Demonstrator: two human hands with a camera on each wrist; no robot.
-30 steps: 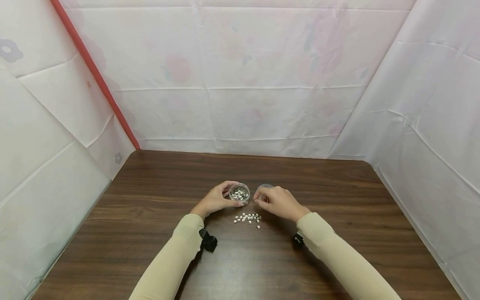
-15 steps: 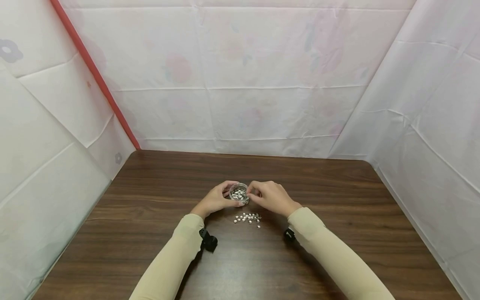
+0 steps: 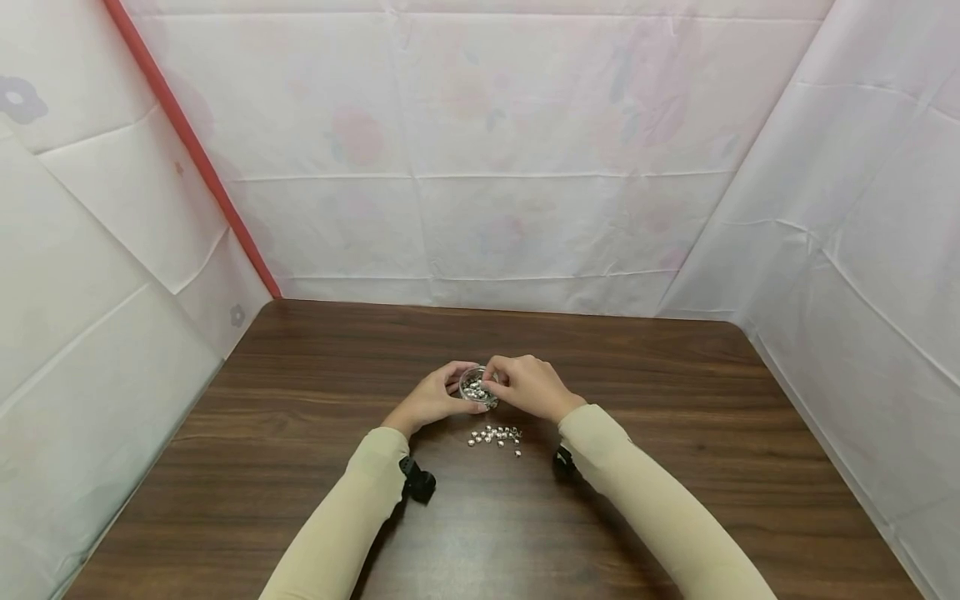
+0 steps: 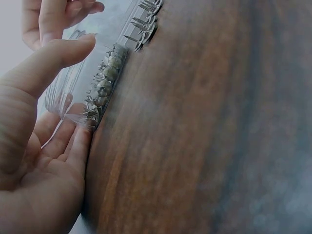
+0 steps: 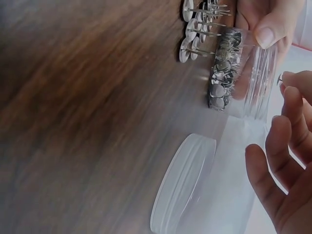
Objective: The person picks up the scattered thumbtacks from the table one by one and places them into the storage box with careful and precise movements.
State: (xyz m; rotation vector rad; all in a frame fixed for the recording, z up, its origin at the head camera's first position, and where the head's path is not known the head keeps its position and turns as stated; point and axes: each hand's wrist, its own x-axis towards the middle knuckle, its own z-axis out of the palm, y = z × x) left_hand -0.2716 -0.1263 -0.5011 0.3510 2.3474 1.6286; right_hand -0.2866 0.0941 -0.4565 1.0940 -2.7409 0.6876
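A round clear plastic jar (image 3: 470, 389) with a layer of silver thumbtacks (image 5: 224, 73) at its bottom stands on the table. My left hand (image 3: 432, 398) holds it from the left, thumb on the near side and fingers round the far side. Over the jar's mouth is my right hand (image 3: 530, 385), thumb and forefinger together. In the right wrist view a thumbtack (image 5: 279, 79) shows at those fingertips, mostly hidden. Several loose thumbtacks (image 3: 495, 436) lie in front of the jar, points up in the wrist views.
A clear round lid (image 5: 183, 185) lies on the table near the jar, below my right hand; the hand hides it in the head view. The brown wooden table (image 3: 337, 350) ends at a pale cloth wall (image 3: 480, 233) behind, with more cloth at both sides.
My right hand has moved left from above the lid to the jar's mouth. The left hand and jar have stayed in place, and so have the loose thumbtacks.
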